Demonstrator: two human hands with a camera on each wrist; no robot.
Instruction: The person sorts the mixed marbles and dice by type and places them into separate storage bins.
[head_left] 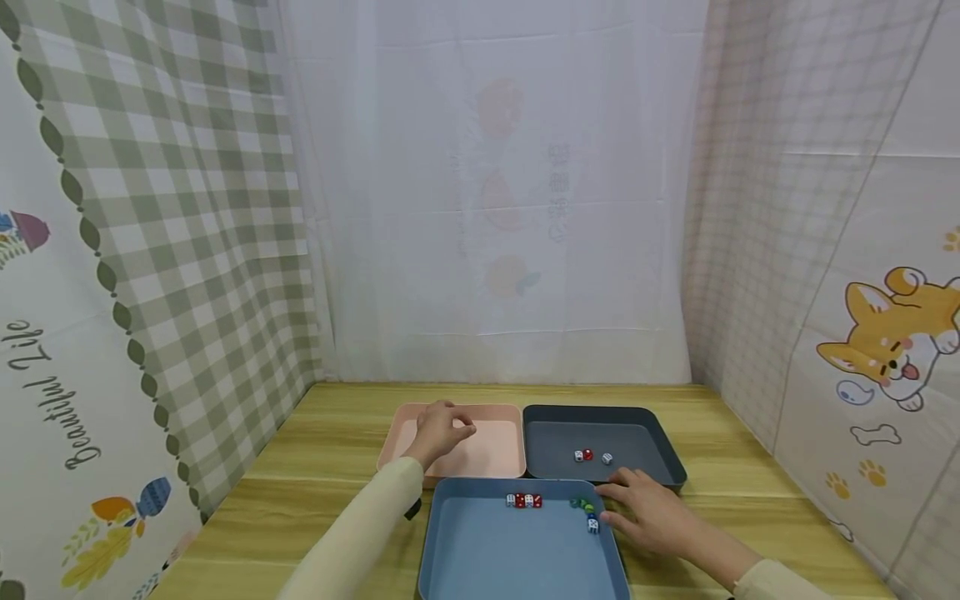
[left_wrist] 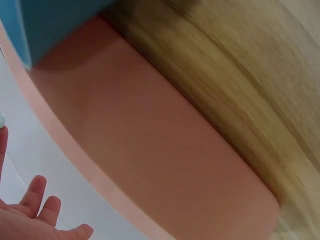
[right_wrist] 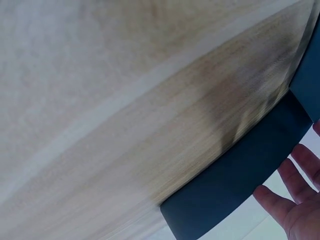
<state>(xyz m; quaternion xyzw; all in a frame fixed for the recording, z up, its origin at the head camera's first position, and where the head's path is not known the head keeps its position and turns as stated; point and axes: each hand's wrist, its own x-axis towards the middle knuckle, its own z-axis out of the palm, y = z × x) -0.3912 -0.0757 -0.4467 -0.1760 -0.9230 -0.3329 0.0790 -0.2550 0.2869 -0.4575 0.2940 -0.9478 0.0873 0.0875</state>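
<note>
Over the pink tray, my left hand brings thumb and index finger together. At its fingertip in the left wrist view shows a small pale die, mostly cut off by the frame edge. My right hand reaches over the right rim of the blue tray, fingers loosely extended. Close to its fingertips lie several green dice and a white die. In the right wrist view the fingers of the right hand hang by the dark tray's wall.
A row of red and white dice lies near the blue tray's far side. The dark tray behind it holds a red die and two white ones. Wooden table surrounds the trays, with cloth curtains on three sides.
</note>
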